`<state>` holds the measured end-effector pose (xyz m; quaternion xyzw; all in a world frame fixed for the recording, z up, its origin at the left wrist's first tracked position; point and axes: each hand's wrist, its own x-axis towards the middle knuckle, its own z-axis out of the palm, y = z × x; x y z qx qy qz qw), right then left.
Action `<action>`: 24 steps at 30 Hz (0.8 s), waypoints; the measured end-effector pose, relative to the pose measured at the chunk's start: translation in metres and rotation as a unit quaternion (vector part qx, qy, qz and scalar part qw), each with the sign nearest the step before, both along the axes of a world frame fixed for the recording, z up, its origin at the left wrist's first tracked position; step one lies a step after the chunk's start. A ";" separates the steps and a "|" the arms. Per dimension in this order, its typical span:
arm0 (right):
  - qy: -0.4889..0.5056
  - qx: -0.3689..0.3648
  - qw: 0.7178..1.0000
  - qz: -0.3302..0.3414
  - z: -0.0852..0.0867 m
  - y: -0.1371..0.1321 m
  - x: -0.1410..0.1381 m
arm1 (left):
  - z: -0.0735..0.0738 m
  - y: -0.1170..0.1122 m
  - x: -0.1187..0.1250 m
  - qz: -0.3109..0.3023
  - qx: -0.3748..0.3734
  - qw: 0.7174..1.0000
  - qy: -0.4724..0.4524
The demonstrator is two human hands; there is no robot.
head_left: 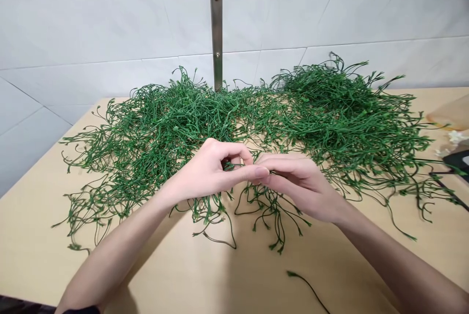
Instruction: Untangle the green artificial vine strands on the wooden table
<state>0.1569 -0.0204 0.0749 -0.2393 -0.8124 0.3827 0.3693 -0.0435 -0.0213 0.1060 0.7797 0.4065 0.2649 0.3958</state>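
Note:
Over the front of the pile, my left hand (pixel 216 167) and my right hand (pixel 308 184) meet at the fingertips. Between them is a thin green artificial plant stem (pixel 236 164), pinched by thumb and fingers on both sides. Parts of this stem are hidden behind my fingers. Loose green stems with small forked tips spread in a left heap (pixel 183 114) and a thicker right heap (pixel 340 109). More stems (pixel 276 216) hang or lie just below my hands; whether any are joined to the held one I cannot tell.
A single stem (pixel 309 285) lies near the front of the wooden table (pixel 205 280). Against the tiled wall stands an upright metal strip (pixel 217 35) with bolts. At the right edge are small white flowers (pixel 456 137), a translucent bag (pixel 452 109) and a dark object (pixel 458 162).

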 end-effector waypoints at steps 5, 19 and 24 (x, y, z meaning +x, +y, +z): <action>0.001 0.044 0.999 -0.017 -0.005 0.000 0.000 | -0.001 0.000 0.000 -0.019 -0.008 1.000 0.004; -0.035 0.158 0.987 -0.001 -0.009 0.003 -0.002 | -0.005 0.003 0.000 -0.071 -0.016 0.997 0.021; -0.009 0.171 0.985 -0.008 -0.012 0.008 0.001 | -0.001 0.001 0.000 -0.076 -0.011 0.997 0.020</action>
